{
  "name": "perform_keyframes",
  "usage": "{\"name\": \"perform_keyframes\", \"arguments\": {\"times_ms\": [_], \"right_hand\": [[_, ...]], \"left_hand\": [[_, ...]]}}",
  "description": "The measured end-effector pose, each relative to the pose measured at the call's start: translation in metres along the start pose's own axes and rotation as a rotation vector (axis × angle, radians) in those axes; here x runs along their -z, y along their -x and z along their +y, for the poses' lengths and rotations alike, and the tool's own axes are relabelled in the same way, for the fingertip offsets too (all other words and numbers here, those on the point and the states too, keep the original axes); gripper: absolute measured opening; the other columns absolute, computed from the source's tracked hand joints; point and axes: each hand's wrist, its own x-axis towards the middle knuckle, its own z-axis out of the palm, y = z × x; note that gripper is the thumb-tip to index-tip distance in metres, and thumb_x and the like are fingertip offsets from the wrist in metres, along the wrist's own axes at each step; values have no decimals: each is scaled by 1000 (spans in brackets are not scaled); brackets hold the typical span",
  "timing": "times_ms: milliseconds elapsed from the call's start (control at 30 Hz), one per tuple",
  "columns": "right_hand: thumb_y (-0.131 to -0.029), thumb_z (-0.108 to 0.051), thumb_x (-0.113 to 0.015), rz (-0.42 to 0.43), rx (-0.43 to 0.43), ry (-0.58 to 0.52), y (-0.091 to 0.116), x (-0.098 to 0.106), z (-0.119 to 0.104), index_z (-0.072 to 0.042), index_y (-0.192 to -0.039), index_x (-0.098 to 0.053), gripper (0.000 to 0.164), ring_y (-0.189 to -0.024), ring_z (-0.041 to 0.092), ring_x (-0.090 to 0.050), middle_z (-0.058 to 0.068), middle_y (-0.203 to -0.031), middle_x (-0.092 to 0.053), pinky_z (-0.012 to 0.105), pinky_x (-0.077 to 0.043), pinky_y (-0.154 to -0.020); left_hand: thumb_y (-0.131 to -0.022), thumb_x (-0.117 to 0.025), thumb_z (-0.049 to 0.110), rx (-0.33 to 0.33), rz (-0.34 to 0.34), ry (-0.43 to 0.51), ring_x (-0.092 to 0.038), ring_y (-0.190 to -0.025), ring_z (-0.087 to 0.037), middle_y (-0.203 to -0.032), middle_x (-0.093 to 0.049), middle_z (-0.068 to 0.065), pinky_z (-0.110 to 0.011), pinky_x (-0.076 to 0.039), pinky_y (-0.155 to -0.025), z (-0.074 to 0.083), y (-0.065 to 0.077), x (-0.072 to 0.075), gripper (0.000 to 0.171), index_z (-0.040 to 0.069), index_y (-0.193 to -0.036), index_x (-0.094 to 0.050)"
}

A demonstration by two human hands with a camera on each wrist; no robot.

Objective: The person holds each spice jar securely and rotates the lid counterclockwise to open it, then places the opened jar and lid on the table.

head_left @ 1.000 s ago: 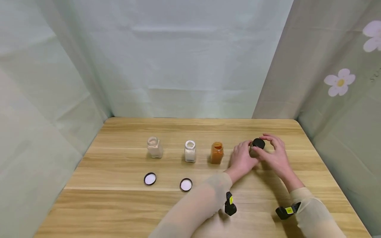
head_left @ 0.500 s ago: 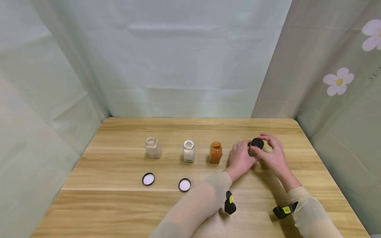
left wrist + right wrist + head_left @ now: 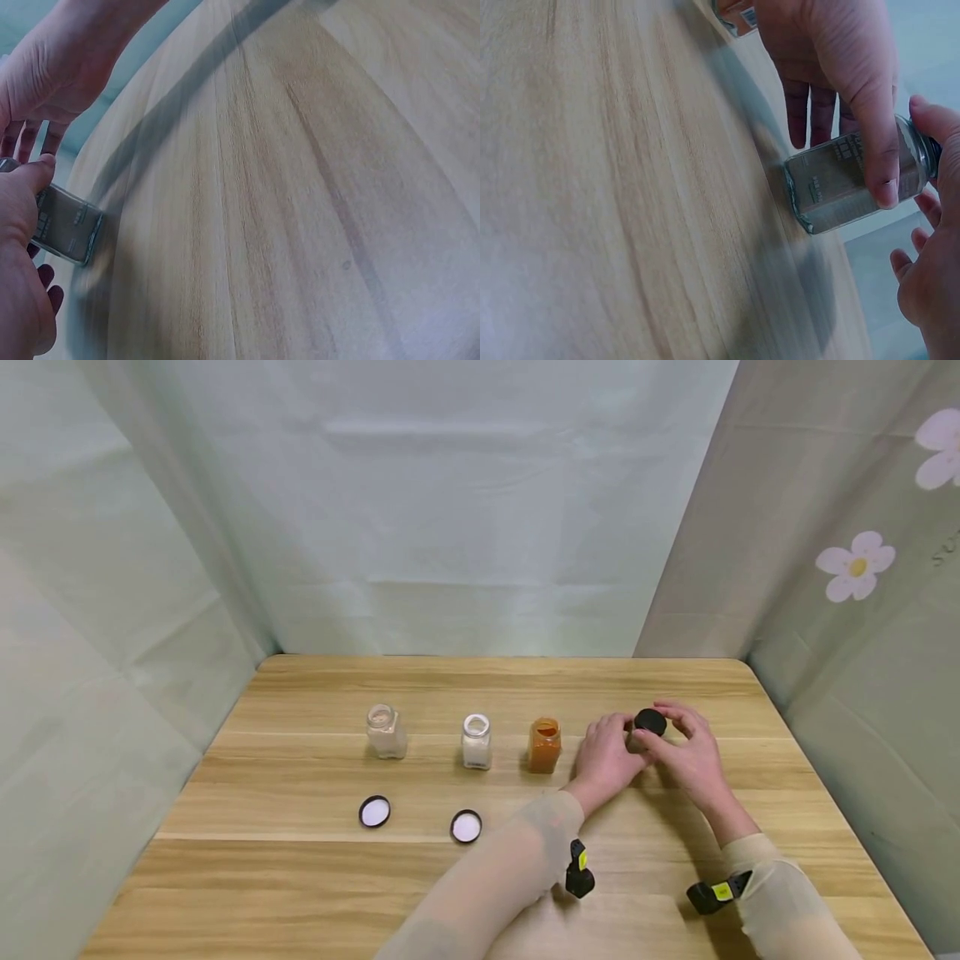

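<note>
On the right half of the table, my left hand (image 3: 606, 755) grips a square glass jar (image 3: 826, 186) of greyish-brown contents, its thumb across the side. My right hand (image 3: 693, 758) pinches the jar's round black lid (image 3: 650, 721) between thumb and fingers. The jar is upright; its base is at or just over the wood, which I cannot tell. Left of my left hand stands a jar of orange powder (image 3: 544, 748) with its mouth uncovered. Further left are an uncovered jar of white contents (image 3: 477, 748) and one of pale beige powder (image 3: 387, 739).
Two black-rimmed lids (image 3: 467, 827) lie white side up in front of the left and middle jars. The wooden table (image 3: 300, 893) meets hanging pale curtains (image 3: 480, 527) at its back and sides. A small black wrist camera (image 3: 579, 870) sticks out from the left sleeve.
The hands stay at the jar. My right hand's fingers have shifted slightly around the lid. The whole view has moved a little; the other jars and lids stay put.
</note>
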Motion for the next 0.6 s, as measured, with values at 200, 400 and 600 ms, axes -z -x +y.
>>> {"name": "perform_keyframes", "arguments": {"times_ms": [200,400,600], "right_hand": [[-91,-20,-81,-10,-8,1,0,1,1,3,-128,-64,47,-137,26,-38,17,-147,-52,48,-28,-113],[-91,-19,-80,-15,-18,-6,1,1,-4,4,-127,-64,45,-136,24,-38,15,-146,-52,40,-29,-112],[-92,-17,-78,-28,-22,-44,7,2,-22,7,-127,-62,45,-136,25,-38,18,-146,-50,46,-26,-114]], "left_hand": [[-86,-81,49,-22,-7,39,-55,-111,-8,-120,-62,9,-24,-46,-93,-1,0,0,57,20,-131,-61],[-87,-80,48,-30,-20,89,-57,-110,-7,-120,-61,8,-23,-47,-94,-2,0,0,56,19,-131,-61],[-87,-80,47,-18,-38,109,-58,-106,-7,-118,-59,7,-24,-48,-94,-2,0,0,56,18,-130,-60]]}}
